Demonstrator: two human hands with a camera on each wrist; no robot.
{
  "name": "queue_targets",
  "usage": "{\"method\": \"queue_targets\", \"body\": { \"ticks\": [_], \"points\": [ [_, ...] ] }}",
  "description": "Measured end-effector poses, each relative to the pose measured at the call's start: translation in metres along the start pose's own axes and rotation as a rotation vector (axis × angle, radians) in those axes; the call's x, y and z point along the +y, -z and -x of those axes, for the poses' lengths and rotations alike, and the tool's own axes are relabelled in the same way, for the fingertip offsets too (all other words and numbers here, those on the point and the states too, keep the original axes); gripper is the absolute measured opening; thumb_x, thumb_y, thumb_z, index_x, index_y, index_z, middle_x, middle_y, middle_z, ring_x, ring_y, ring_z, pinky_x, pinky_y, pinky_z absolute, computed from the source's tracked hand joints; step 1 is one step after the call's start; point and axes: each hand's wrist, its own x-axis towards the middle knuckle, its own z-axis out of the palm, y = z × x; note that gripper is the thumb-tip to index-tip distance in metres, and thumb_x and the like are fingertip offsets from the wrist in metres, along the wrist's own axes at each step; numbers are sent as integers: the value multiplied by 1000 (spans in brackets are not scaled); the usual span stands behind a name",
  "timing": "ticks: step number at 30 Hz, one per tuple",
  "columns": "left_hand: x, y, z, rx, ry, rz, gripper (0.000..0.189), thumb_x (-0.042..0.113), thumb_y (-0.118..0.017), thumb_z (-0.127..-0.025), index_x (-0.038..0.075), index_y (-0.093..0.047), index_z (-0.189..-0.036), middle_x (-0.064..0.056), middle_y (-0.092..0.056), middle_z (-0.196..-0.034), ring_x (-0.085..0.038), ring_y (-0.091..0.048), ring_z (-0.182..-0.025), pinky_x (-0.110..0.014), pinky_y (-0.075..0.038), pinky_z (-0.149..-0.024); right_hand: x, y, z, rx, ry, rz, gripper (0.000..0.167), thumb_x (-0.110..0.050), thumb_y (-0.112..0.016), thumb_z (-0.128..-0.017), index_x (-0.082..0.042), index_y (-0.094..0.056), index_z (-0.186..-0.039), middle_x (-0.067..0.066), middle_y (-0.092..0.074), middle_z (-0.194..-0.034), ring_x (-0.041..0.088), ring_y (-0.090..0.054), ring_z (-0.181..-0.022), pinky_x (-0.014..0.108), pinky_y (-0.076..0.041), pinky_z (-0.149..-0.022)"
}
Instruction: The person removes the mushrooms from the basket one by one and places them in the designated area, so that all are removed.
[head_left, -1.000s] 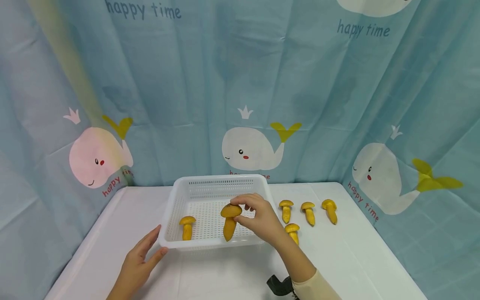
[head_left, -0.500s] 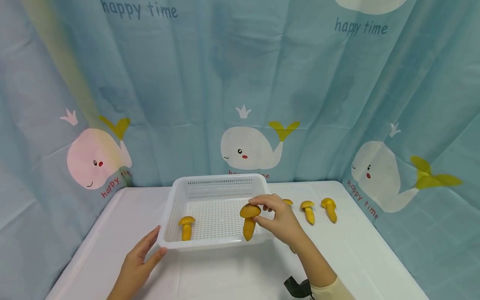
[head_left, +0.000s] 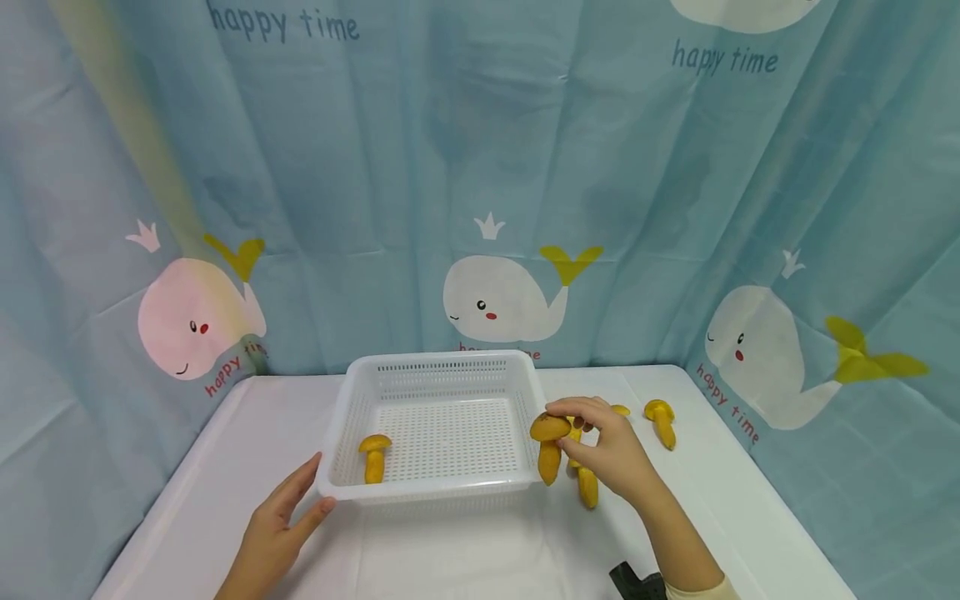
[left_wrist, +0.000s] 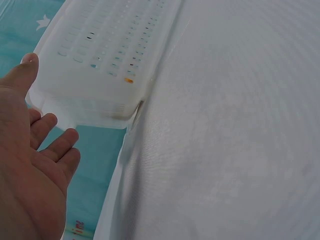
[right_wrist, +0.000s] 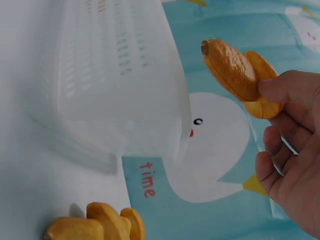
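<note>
Basket (head_left: 431,490) holds one mushroom (head_left: 374,456); loose mushrooms (head_left: 662,417) remain, right.
Lower right, right hand (head_left: 611,450) pinches another mushroom (head_left: 550,454); lower left, left hand (head_left: 277,525) spreads relaxed fingers at basket corner.

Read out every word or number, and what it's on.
"happy time": dark, twice, top of curtain.
"happy time": red, by right whale.
"happy ti...": red, by left whale, end unclear.
Under centre whale: red, mostly hidden by basket.
"time": red, curtain, right wrist view.
Left wrist view: red letters too blurred.
</note>
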Motion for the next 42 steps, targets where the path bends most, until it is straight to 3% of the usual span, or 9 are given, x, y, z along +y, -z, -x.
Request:
{"method": "queue_targets", "body": {
  "ticks": [7,13,19,25,31,34,38,41,42],
  "points": [
    [0,-3,0,-3,18,2,69,37,-73,-96,23,-44,-157,-6,-47,-157,23,-30,-126,-1,-35,-96,15,11,2,9,-26,19,41,-5,-79,-88,-28,-73,-121,-15,-70,-119,13,-53,-95,25,-48,-80],
    [-1,-3,-1,0,34,-25,68,39,-72,-96,27,-44,-157,-4,-47,-157,3,-40,-135,-7,-39,-98,23,17,2,-25,-50,32,41,-7,-80,-89,-29,-73,-122,-13,-70,-121,15,-53,-95,26,-48,-81],
    [1,-1,-2,-3,17,-23,69,40,-72,-96,28,-43,-157,-4,-48,-156,18,-34,-128,1,-32,-95,28,26,1,-27,-103,48,39,-9,-80,-89,-26,-74,-123,-12,-69,-122,21,-53,-97,29,-50,-82],
    [5,2,-1,1,13,-42,69,38,-73,-96,25,-44,-157,-6,-48,-156,-23,-49,-139,3,-31,-94,40,34,3,-34,-130,45,36,-11,-81,-89,-27,-74,-121,-6,-69,-123,21,-53,-95,28,-48,-80],
    [5,2,2,2,17,-31,68,38,-74,-95,24,-46,-156,-6,-49,-156,15,-37,-130,4,-32,-93,51,46,8,-67,-167,41,34,-17,-80,-90,-27,-74,-122,-6,-68,-126,25,-53,-100,28,-47,-81],
    [5,1,1,-2,26,-42,69,39,-73,-95,23,-45,-156,-6,-49,-156,5,-42,-136,2,-33,-94,55,52,9,-75,-175,46,34,-17,-79,-90,-28,-74,-122,-7,-68,-125,28,-52,-101,29,-48,-81],
    [7,2,1,-6,31,-47,69,39,-73,-96,23,-45,-157,-8,-48,-156,-31,-50,-138,1,-34,-94,65,60,10,-78,-185,52,35,-18,-80,-90,-31,-74,-121,-8,-69,-119,25,-51,-99,31,-48,-80],
    [7,2,0,-12,42,-49,70,41,-72,-96,24,-44,-157,-6,-48,-157,-21,-49,-141,0,-34,-94,73,64,11,-87,-199,54,34,-20,-81,-89,-31,-74,-121,-7,-69,-114,27,-50,-99,32,-48,-77],
    [7,1,0,-10,41,-49,69,42,-72,-96,24,-43,-157,-6,-48,-156,-10,-47,-140,0,-34,-94,76,66,11,-89,-203,54,33,-22,-81,-90,-31,-74,-121,-7,-69,-113,28,-50,-99,31,-47,-76]
  ]
}}
